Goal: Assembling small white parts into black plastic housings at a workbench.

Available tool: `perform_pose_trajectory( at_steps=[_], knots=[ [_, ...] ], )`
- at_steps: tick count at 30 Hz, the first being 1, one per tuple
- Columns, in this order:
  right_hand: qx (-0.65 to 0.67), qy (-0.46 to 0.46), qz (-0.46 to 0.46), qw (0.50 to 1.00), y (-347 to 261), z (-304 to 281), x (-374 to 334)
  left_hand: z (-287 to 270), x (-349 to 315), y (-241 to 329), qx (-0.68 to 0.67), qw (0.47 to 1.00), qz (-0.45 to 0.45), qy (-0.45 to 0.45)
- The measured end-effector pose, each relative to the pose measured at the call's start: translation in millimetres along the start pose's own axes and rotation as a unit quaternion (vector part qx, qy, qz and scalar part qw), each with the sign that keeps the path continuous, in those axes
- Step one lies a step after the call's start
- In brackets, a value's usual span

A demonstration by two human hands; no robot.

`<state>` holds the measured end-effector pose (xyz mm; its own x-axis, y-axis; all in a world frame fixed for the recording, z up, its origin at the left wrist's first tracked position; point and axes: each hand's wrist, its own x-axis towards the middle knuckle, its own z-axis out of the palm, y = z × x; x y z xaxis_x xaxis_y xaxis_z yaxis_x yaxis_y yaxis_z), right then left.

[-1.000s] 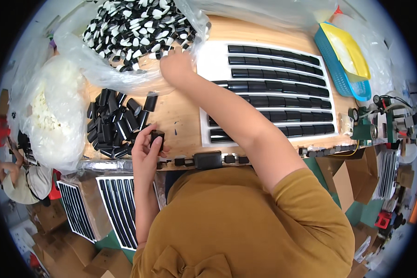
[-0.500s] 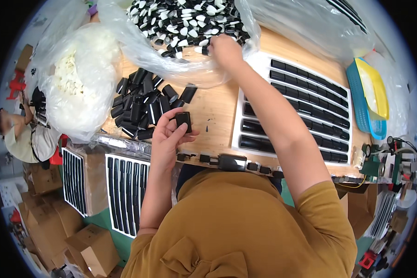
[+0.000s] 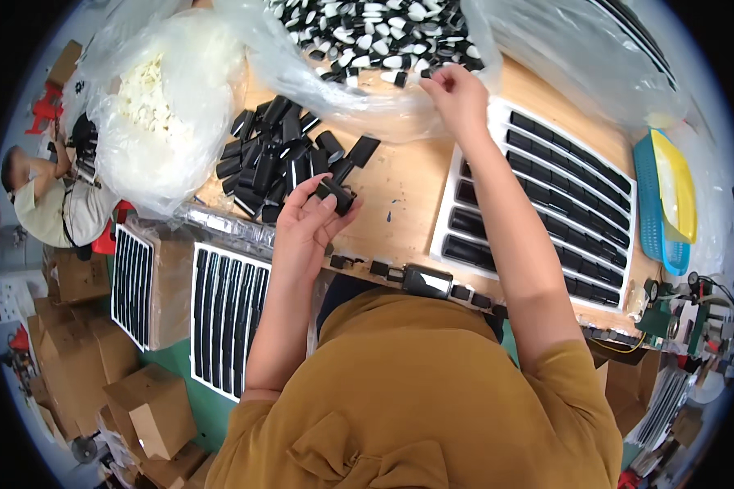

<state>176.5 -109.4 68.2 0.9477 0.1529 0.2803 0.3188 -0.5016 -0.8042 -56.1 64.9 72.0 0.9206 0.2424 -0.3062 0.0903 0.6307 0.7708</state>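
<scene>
In my left hand (image 3: 306,220), thumb and fingers grip a black rectangular case (image 3: 334,196), held tilted above the table's front part. Just beyond it lies a heap of similar black cases (image 3: 273,155). My right hand (image 3: 458,102) is pinched at the near edge of a clear plastic bag (image 3: 342,102). A small dark piece (image 3: 426,73) shows at its fingertips, the rest covered by the fingers. Inside the bag are many small black pieces with white rounded tips (image 3: 375,37). My right forearm passes over the left edge of a white tray (image 3: 442,232) lined with rows of black cases.
A clear bag of cream-coloured pieces (image 3: 151,98) stands at the left. Blue and yellow baskets (image 3: 656,204) sit at the right edge. Two more filled trays (image 3: 230,318) and cardboard boxes (image 3: 151,407) are lower left. A seated person (image 3: 53,191) works at far left.
My right hand has drawn back a little to the right, out of the pile. My left hand has turned the black case to a tilt. The whole view has shifted slightly.
</scene>
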Motion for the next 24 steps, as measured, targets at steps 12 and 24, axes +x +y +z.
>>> perform_pose_trajectory(
  at_steps=[12,24],
  knots=[
    [0.476,-0.122,0.197,0.848,-39.6,-51.1,-178.2,18.7,-0.1,-21.5,-0.066,0.990,-0.086,-0.089],
    [0.427,-0.170,0.175,0.871,-40.2,-53.4,-195.2,40.3,-23.2,-20.6,0.110,0.991,0.025,-0.077]
  ],
)
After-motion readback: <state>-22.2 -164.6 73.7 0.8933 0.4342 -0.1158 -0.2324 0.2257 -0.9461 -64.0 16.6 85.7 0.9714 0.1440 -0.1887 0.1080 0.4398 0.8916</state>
